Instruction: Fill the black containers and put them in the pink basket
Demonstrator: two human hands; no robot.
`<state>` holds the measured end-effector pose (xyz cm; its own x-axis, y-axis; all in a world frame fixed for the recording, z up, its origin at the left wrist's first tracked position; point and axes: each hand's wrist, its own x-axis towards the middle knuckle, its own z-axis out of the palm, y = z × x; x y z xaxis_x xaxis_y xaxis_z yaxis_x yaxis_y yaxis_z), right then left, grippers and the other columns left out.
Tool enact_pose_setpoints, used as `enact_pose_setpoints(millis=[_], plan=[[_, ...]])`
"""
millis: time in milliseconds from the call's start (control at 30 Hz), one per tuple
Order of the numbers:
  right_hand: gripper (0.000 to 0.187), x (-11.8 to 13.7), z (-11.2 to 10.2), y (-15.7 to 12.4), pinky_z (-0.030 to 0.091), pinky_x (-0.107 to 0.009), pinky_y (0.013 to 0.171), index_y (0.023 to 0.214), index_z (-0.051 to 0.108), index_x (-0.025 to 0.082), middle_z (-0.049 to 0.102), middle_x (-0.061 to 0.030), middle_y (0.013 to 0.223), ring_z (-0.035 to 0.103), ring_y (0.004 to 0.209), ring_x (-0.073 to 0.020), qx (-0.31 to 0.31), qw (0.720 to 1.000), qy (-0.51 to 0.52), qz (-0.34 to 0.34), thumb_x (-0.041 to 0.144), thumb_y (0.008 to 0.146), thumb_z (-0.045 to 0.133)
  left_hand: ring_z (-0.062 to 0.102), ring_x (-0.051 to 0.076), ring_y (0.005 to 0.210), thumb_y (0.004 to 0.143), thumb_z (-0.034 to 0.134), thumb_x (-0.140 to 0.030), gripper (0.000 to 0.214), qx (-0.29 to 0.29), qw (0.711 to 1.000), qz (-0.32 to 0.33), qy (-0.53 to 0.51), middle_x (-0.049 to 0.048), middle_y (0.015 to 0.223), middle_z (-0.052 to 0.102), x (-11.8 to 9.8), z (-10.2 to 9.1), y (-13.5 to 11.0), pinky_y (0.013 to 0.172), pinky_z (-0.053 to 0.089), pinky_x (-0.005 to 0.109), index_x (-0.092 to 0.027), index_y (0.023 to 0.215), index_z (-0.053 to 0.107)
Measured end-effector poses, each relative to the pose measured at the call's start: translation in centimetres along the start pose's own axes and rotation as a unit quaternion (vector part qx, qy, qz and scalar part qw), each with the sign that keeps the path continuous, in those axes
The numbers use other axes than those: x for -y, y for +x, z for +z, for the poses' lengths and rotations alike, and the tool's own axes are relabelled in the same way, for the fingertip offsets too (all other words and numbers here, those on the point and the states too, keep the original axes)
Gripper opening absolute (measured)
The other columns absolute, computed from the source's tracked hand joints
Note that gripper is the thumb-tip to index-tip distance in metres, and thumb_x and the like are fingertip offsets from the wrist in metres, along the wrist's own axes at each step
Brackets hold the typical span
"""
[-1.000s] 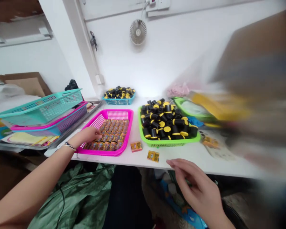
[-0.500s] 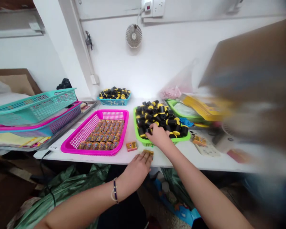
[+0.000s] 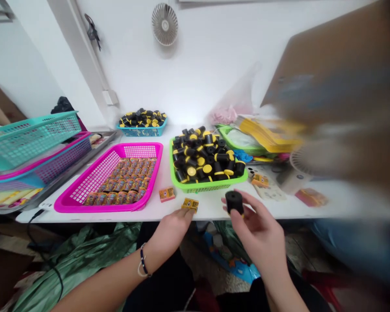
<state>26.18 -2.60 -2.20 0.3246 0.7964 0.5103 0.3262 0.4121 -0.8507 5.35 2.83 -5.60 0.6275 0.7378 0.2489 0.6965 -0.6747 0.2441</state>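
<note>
My right hand point(image 3: 256, 221) is raised over the table's front edge, with its fingers shut on a black cylinder with a yellow end point(image 3: 234, 202). My left hand point(image 3: 172, 229) lies at the edge, its fingertips touching a small yellow card packet point(image 3: 190, 204). Beside that packet is a small orange box point(image 3: 167, 194). Behind my right hand, a green basket point(image 3: 208, 186) holds a heap of similar cylinders point(image 3: 201, 156). To the left, a magenta basket point(image 3: 143, 146) holds rows of labelled orange-brown cylinders point(image 3: 118, 186).
A blue basket point(image 3: 142, 133) of black-and-yellow cylinders stands against the wall. Stacked teal and magenta baskets point(image 3: 29, 138) sit at the left. Papers, a green basket point(image 3: 240, 141) and a red box point(image 3: 311, 197) lie at the right, beneath a large blurred brown shape point(image 3: 328, 73).
My right hand has left the green basket and now holds a cylinder up near the table edge. My left hand stays by the packet. The view has shifted.
</note>
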Motion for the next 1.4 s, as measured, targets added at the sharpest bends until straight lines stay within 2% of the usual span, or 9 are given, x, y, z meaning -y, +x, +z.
enact_pose_setpoints(millis=[133,267,400,500,567,833,933,1067,1400], plan=[[0.029,-1.3,-2.8,-4.0,0.066,-0.029,0.071,0.117,0.07,0.026,0.071,-0.0056,0.099,0.078,0.078,-0.0189,0.001,0.995,0.08,0.064,0.023,0.088,0.074,0.073,0.024,0.116,0.091,0.046,0.0,0.057,-0.076,0.991,-0.048,-0.1,0.0109,0.128,0.075,0.9,0.3,-0.4,0.102,0.06,0.04,-0.022,0.143,0.058],[0.027,-1.5,-3.3,-5.9,0.062,-0.019,0.065,0.103,0.066,0.028,0.068,0.0004,0.088,0.074,0.073,-0.0133,-0.064,0.985,0.124,0.103,0.019,0.082,0.081,0.076,0.022,0.098,0.086,0.056,-0.002,0.038,-0.111,0.968,-0.072,-0.214,0.0101,0.107,0.078,-0.2,-0.2,-1.0,0.088,0.064,0.032,-0.02,0.109,0.079],[0.022,-0.2,-3.3,-6.4,0.059,-0.018,0.07,0.1,0.069,0.028,0.065,-0.001,0.096,0.07,0.081,-0.0119,-0.051,0.989,0.102,0.097,0.02,0.083,0.081,0.076,0.017,0.075,0.077,0.08,-0.016,0.004,-0.048,0.906,-0.074,-0.413,0.0079,0.088,0.078,-2.7,-1.5,-1.4,0.064,0.061,0.022,-0.018,0.079,0.083],[0.025,1.0,-3.3,-6.3,0.058,-0.019,0.067,0.109,0.074,0.03,0.066,-0.0036,0.106,0.067,0.078,-0.0111,-0.035,0.995,0.06,0.074,0.023,0.085,0.079,0.075,0.017,0.068,0.072,0.087,-0.023,0.01,-0.004,0.836,-0.142,-0.531,0.0073,0.081,0.08,-4.3,-2.0,-1.6,0.062,0.059,0.022,-0.017,0.079,0.084],[0.03,1.7,-3.4,-6.1,0.059,-0.021,0.067,0.116,0.073,0.031,0.068,-0.0047,0.106,0.068,0.076,-0.0121,-0.031,0.996,0.054,0.07,0.026,0.087,0.079,0.076,0.018,0.069,0.071,0.089,-0.026,0.024,0.007,0.821,-0.183,-0.541,0.0061,0.08,0.082,-4.9,-2.0,-1.7,0.066,0.06,0.024,-0.018,0.092,0.084],[0.023,2.8,-3.2,-5.2,0.066,-0.023,0.073,0.109,0.071,0.03,0.08,-0.0042,0.097,0.077,0.081,-0.0154,-0.029,0.988,0.121,0.095,0.034,0.089,0.079,0.079,0.016,0.079,0.097,0.06,-0.026,0.058,0.117,0.879,-0.087,-0.454,0.0007,0.089,0.084,-5.2,-2.3,-2.5,0.072,0.057,0.023,-0.024,0.151,0.042],[0.022,3.0,-3.1,-4.8,0.066,-0.022,0.071,0.109,0.073,0.029,0.081,-0.0043,0.092,0.078,0.08,-0.0159,-0.016,0.989,0.108,0.101,0.037,0.09,0.078,0.079,0.017,0.083,0.095,0.052,-0.016,0.069,0.121,0.905,-0.05,-0.405,0.0003,0.085,0.083,-5.4,-2.7,-2.6,0.077,0.056,0.026,-0.02,0.159,0.025],[0.021,3.3,-2.9,-4.5,0.065,-0.018,0.075,0.11,0.075,0.032,0.082,-0.0015,0.095,0.079,0.084,-0.014,0.015,0.987,0.119,0.105,0.036,0.089,0.079,0.078,0.018,0.078,0.088,0.047,-0.007,0.069,0.124,0.92,-0.016,-0.371,-0.0007,0.078,0.081,-5.5,-2.9,-2.6,0.077,0.056,0.027,-0.017,0.154,0.029],[0.031,3.1,-3.3,-5.2,0.065,-0.023,0.08,0.11,0.077,0.031,0.081,-0.0047,0.108,0.079,0.09,-0.0168,0.058,0.99,0.098,0.079,0.016,0.084,0.081,0.079,0.014,0.09,0.1,0.052,-0.011,0.059,0.034,0.859,-0.019,-0.511,-0.0002,0.09,0.082,-4.8,-2.6,-3.8,0.085,0.058,0.024,-0.028,0.151,0.029]])
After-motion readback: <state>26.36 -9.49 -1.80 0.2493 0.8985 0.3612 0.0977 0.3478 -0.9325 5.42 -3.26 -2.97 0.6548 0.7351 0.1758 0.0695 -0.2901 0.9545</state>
